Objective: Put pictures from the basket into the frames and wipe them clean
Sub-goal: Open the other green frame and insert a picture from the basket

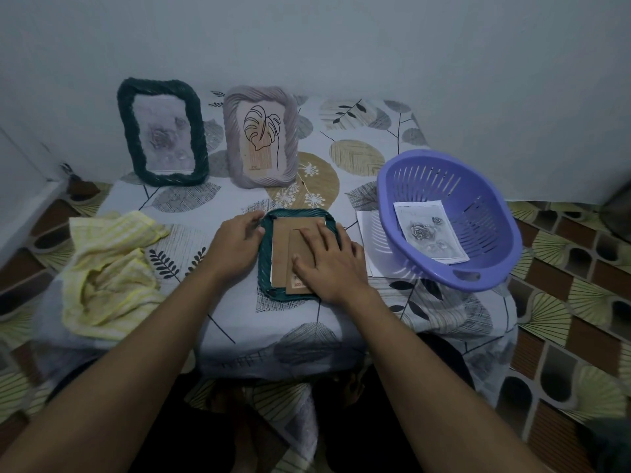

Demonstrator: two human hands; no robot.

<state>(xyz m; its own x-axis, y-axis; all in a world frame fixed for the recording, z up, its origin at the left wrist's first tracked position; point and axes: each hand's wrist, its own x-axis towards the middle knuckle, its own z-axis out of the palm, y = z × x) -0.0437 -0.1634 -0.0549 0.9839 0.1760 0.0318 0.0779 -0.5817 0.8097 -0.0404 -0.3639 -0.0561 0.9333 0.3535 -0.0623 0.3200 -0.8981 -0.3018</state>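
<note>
Nearest the camera, the person's two bare forearms, the left forearm (136, 353) and the right forearm (413, 370), reached forward over a small table (239, 322) covered in a leaf-print cloth. At the far left of the table lay a crumpled yellow cloth (112, 268), apart from both hands. Behind it, against the wall, a dark green frame (125, 131) stood upright with a pale rose picture inside. Just beside that stood a mauve frame (290, 145) holding a line drawing of a leaf.

In the middle, the left hand (235, 244) rested at the upper-left corner of a teal frame (264, 271) that lay face down. Its fingers were close together and bent against the rim, though whether they hooked round the edge could not be told. The right hand (331, 264) lay flat on the frame's cardboard backing (281, 244), its fingers spread and pressing down.

To the right, a white sheet (367, 240) lay on the table, partly under a purple basket (384, 199) that sat tilted. One rose picture (430, 230) lay inside the basket, untouched.
</note>
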